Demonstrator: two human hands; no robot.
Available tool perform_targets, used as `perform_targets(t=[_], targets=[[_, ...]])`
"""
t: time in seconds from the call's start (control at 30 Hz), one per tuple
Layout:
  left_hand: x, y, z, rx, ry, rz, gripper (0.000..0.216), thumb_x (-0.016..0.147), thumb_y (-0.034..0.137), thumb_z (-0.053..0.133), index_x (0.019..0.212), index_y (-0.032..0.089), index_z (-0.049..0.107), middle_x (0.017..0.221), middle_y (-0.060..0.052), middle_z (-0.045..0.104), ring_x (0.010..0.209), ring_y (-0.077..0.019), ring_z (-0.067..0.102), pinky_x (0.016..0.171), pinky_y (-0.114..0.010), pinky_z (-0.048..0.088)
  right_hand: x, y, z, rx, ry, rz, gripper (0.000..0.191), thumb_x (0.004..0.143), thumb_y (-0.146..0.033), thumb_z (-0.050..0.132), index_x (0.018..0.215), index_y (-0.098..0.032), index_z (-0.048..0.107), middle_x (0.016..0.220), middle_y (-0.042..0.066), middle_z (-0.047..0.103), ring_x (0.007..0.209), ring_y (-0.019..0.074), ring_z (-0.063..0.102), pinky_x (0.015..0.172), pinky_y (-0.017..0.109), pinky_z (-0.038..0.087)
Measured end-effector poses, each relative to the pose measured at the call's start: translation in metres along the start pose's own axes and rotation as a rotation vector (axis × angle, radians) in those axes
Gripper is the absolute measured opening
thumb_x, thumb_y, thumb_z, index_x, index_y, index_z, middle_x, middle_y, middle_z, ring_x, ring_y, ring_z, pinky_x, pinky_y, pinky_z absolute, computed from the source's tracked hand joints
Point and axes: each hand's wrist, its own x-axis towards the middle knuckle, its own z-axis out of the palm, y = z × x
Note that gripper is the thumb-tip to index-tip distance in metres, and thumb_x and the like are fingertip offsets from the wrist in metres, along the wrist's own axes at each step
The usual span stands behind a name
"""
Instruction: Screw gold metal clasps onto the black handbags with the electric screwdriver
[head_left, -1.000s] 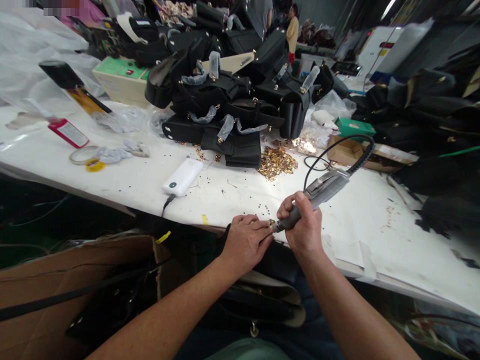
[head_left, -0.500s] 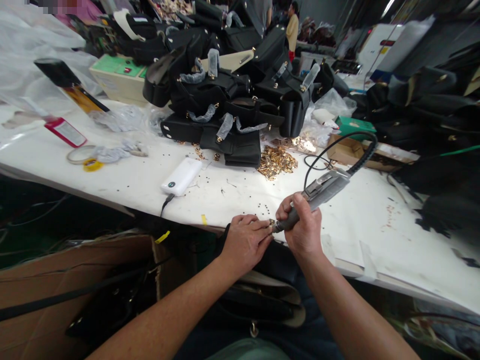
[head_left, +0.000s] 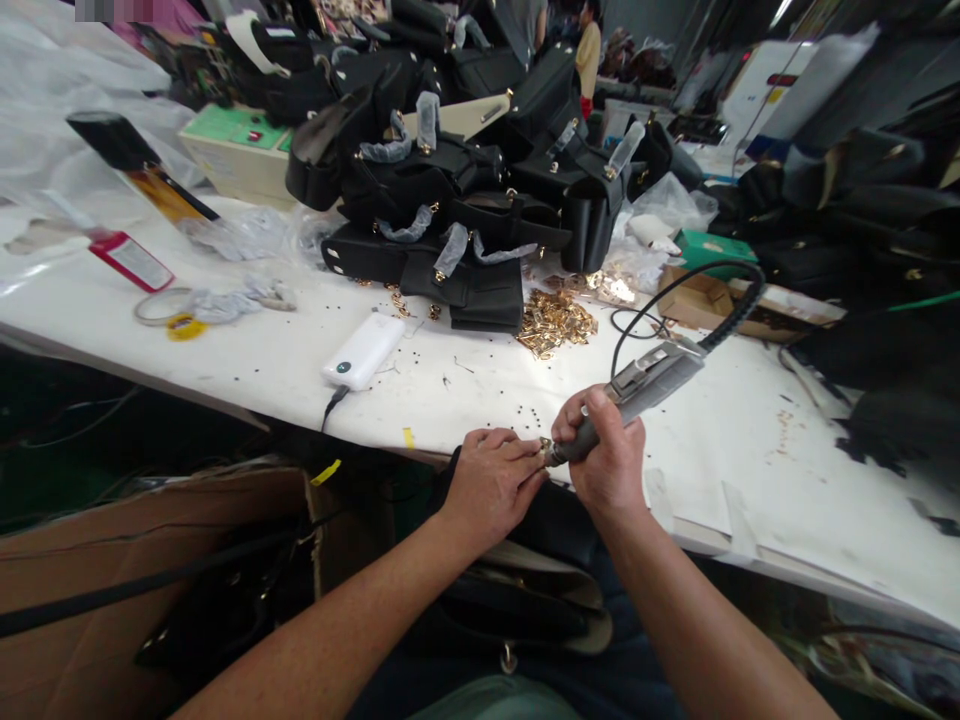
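My right hand [head_left: 606, 452] is wrapped round a grey powered hand tool [head_left: 634, 392] whose black cable [head_left: 705, 290] loops up and back over the table. The tool's tip meets a small gold metal fitting [head_left: 544, 445] pinched in the fingers of my left hand [head_left: 491, 482]. Both hands work at the near edge of the white table [head_left: 465, 385], above a black bag [head_left: 525, 590] lying in my lap.
A pile of black handbags [head_left: 465, 190] fills the table's middle. Beside it lie a heap of gold fittings [head_left: 555, 322], a white power bank [head_left: 365, 352], a roll of tape [head_left: 161, 305] and small boxes [head_left: 701, 295]. A brown carton [head_left: 150, 560] stands at the lower left. A person stands far back.
None of note: both hands keep the same hold at the table edge; the view has shifted very slightly.
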Motion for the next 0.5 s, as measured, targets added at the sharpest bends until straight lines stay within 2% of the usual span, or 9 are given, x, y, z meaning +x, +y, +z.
perform_targets(t=[0.33,0.5], targets=[[0.0003,-0.0002,0.0006,-0.018,-0.003,-0.007,0.02,0.098,0.035,0.059,0.114,0.031,0.071,0.123,0.002,0.073,0.11,-0.0233,0.06,0.091,-0.046,0.038,-0.0026,-0.0007,-0.0008,-0.066,-0.019,-0.021,0.034,0.086,-0.04,0.071,0.068,-0.02,0.051,0.057,-0.004,0.051,0.049,0.011,0.047,0.048,0.024,0.039],[0.0012,0.0007,-0.001,-0.037,-0.008,-0.028,0.022,0.096,0.036,0.063,0.116,0.031,0.069,0.125,0.002,0.073,0.112,-0.0224,0.059,0.095,-0.046,0.037,0.001,-0.0025,-0.0052,-0.095,0.043,-0.04,0.034,0.085,-0.041,0.071,0.067,-0.02,0.051,0.056,-0.004,0.051,0.047,0.0107,0.046,0.045,0.024,0.039]])
